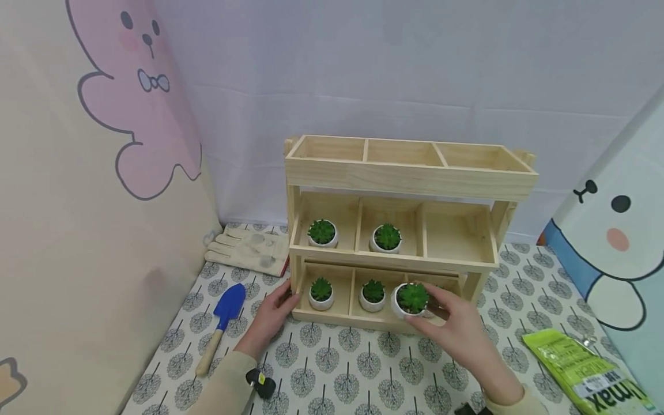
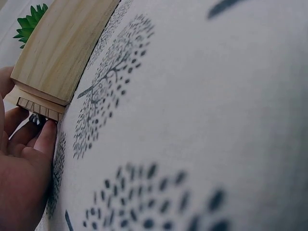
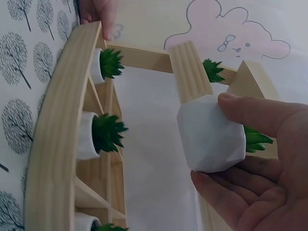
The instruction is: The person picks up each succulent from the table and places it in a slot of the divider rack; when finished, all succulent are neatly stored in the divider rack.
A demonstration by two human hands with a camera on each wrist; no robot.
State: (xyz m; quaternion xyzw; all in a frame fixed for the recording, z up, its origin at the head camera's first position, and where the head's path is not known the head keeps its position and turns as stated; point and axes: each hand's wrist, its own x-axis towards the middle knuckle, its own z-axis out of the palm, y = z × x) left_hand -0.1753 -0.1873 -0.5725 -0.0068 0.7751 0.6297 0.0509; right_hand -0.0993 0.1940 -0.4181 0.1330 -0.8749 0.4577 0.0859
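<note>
A three-tier wooden plant stand has divided trays. My right hand holds a small succulent in a white faceted pot in front of the bottom tier's right side. In the right wrist view, thumb and fingers pinch that white pot from opposite sides. My left hand grips the stand's lower left end; the left wrist view has its fingers around the wooden corner. In the bottom tier sit a left succulent, a middle succulent, and another mostly hidden behind the held pot.
Two potted succulents stand in the middle tier, one left and one centre. Left of the stand lie cloth gloves and a blue trowel with a wooden handle. A green bag lies at the right on the tree-print cloth.
</note>
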